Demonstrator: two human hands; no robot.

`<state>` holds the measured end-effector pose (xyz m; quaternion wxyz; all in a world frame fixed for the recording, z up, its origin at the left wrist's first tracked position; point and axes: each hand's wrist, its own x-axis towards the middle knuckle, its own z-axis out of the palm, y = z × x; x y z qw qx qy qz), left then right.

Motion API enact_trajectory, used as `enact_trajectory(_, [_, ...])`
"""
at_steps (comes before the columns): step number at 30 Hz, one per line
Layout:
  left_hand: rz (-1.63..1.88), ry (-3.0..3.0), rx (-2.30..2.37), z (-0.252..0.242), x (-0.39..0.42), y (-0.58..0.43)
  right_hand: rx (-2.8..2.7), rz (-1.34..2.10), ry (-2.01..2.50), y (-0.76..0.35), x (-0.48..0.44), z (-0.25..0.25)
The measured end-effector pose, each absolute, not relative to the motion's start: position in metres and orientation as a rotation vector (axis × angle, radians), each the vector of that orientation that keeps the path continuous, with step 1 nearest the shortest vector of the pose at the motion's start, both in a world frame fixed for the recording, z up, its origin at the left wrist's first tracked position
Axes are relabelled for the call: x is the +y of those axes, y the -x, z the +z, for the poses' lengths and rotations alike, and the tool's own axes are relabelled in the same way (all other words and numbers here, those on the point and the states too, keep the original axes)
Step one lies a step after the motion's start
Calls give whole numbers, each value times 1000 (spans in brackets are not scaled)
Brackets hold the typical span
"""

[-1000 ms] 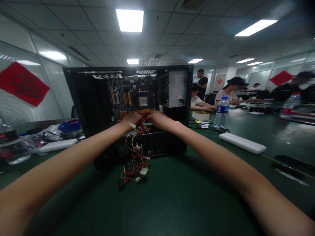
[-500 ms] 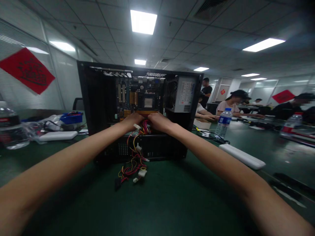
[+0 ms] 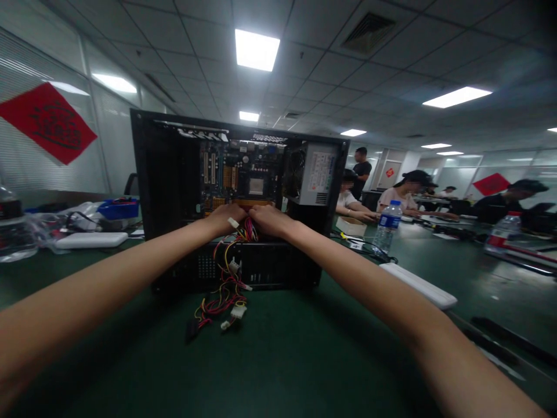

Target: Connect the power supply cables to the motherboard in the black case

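An open black computer case [image 3: 278,264] stands on the green table with its motherboard [image 3: 237,165] facing me. Both hands reach inside, at the orange memory slots [image 3: 256,203] along the board's lower edge. My left hand [image 3: 225,216] is closed, its fingertips hidden behind the knuckles. Close beside it, my right hand [image 3: 268,219] has its fingers curled at the top of a bundle of power cables [image 3: 249,229]. Whatever the fingertips pinch is hidden. Loose cable ends with a white connector [image 3: 238,312] hang over the case's edge onto the table.
A power supply [image 3: 315,173] sits in the case's upper right. White bars [image 3: 420,284] and a water bottle [image 3: 387,226] stand to the right; a blue box [image 3: 117,208] and plastic bags [image 3: 78,216] lie left. Several people sit or stand behind on the right.
The view has shifted slightly, so the case appears a little further left. Both hands stay close together at the same spot on the board; the hanging cables look unchanged.
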<state>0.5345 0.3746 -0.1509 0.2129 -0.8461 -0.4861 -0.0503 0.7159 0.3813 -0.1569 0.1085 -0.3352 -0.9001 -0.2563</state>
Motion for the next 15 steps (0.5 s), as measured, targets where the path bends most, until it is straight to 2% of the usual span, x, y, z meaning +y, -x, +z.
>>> enact_trajectory(15, [-95,2292,-1409,-146,370,-539,-2811,-1102,902,-715,374,-154])
